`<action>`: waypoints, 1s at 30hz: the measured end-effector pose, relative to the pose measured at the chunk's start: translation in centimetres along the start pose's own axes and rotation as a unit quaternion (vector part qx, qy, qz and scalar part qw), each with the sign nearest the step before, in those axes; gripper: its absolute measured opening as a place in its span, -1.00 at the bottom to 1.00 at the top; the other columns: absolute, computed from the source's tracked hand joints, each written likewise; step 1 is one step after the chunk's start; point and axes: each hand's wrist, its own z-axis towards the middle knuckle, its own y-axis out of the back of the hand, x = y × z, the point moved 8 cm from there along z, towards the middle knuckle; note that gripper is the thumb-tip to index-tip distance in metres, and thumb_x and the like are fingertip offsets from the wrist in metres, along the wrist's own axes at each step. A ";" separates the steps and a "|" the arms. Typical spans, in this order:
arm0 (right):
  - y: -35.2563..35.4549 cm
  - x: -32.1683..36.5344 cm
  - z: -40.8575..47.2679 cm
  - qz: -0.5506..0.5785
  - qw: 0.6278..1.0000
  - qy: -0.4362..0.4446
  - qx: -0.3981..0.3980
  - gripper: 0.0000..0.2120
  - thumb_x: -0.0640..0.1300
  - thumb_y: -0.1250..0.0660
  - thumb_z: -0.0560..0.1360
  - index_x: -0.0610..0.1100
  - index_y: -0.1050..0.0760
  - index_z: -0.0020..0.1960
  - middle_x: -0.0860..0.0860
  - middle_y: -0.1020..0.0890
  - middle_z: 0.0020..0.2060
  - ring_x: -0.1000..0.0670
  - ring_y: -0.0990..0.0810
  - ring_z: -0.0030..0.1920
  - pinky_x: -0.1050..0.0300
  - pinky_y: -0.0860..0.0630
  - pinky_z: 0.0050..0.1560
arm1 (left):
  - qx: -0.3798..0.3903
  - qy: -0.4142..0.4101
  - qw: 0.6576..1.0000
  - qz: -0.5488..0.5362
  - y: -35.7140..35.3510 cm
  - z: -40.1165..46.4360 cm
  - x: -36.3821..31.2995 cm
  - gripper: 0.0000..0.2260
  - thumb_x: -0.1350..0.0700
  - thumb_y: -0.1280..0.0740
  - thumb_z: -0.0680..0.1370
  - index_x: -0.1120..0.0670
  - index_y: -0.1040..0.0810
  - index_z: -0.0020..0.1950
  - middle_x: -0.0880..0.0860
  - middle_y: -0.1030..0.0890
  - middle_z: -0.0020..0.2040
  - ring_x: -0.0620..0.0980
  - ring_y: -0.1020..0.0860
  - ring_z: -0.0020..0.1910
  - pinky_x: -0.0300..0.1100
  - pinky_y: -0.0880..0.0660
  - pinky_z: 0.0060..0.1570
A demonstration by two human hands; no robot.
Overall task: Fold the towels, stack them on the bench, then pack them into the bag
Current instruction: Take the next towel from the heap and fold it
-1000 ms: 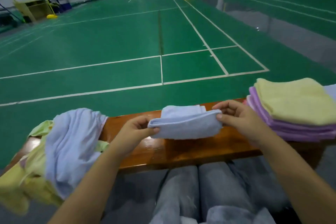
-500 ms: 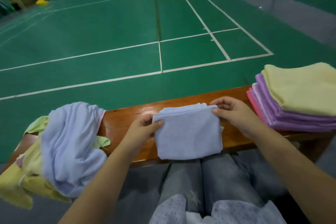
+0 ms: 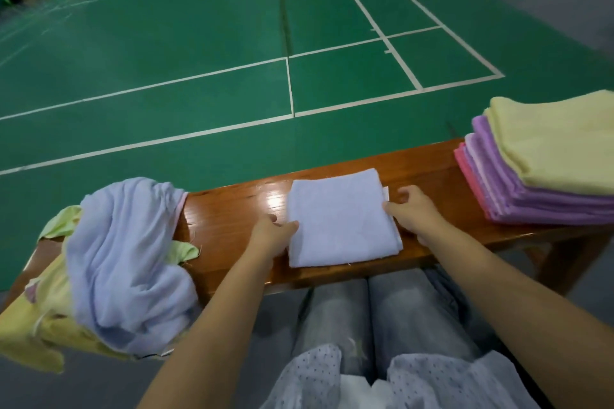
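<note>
One folded blue towel (image 3: pixel 342 217) lies flat mid-bench (image 3: pixel 229 212), long axis front to back. Left hand (image 3: pixel 270 234) and right hand (image 3: pixel 410 211) pinch its side edges.

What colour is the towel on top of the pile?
Pale yellow top towel, seen in the head view.

Single head view, close above bench (image 3: pixel 428 163), facing forward-down toward court floor (image 3: pixel 199 43).
</note>
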 end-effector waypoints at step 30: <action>7.2 4.6 -5.6 0.093 0.985 0.121 0.078 -0.85 -0.16 -0.25 0.51 -0.10 -0.46 0.08 -0.03 -0.58 -0.06 -0.02 -0.56 -0.07 0.09 -0.50 -0.12 | 0.242 0.015 0.925 -0.292 -4.5 -6.6 -4.6 -0.65 0.06 -0.37 0.53 0.14 -0.51 0.28 0.18 -0.63 0.15 0.12 -0.59 0.03 -0.09 -0.60 -0.13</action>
